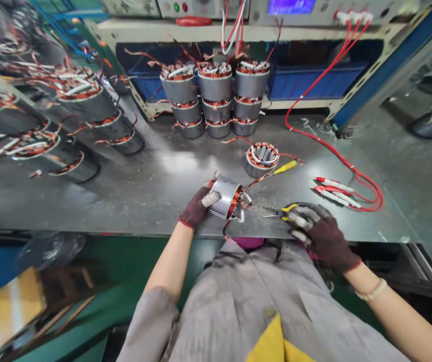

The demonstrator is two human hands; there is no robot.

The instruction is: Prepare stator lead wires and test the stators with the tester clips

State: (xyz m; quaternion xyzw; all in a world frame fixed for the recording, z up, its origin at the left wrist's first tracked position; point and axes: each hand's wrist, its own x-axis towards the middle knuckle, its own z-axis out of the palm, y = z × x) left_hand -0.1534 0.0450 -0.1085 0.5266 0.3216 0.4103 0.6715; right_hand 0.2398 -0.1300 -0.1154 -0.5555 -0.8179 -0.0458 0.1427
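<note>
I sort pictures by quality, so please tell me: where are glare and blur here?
Head view: whitish glare on the bench before the rear stacks; same view: blur smears the striped panel, lower left; the held core and pliers, nearer the middle, look clearer.

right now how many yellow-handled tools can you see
2: the pliers in the right hand, and the screwdriver-like tool on the bench beside the upright copper-wound ring. Others may be hidden.

Near the front of the bench (155,201), one stator (223,196) is left of the pliers (287,211). A second stator (256,167) stands behind them, before three stator stacks (216,88); test leads (338,195) lie farther right.
</note>
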